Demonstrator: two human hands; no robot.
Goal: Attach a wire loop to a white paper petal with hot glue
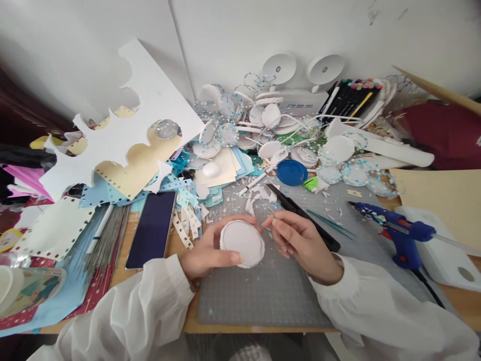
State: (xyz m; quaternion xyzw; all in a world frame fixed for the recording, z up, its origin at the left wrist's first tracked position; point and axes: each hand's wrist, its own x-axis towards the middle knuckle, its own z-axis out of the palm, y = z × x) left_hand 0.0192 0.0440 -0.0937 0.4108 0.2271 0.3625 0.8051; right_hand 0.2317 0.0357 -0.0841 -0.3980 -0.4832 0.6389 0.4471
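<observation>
We hold a white disc point(242, 243) in our left hand point(203, 254), with the thumb laid flat across the lower left of its face and the fingers wrapped behind its far edge, so the hand is clamped on it from the left. The disc sits above the grey cutting mat point(259, 301), its round face tilted up toward us. Our right hand point(302, 239) is just beside it, apart from its right edge; the thumb and forefinger meet at their tips, the other fingers are curled below, and we cannot tell whether something thin is caught between them. A black knife point(287, 200) lies on the mat, running partly behind that hand, with tweezers point(330, 223) to its right. Beyond are white scraps point(259, 193) and a blue lid point(292, 172); a phone point(151, 230) lies left, a glue gun point(398, 220) right.
</observation>
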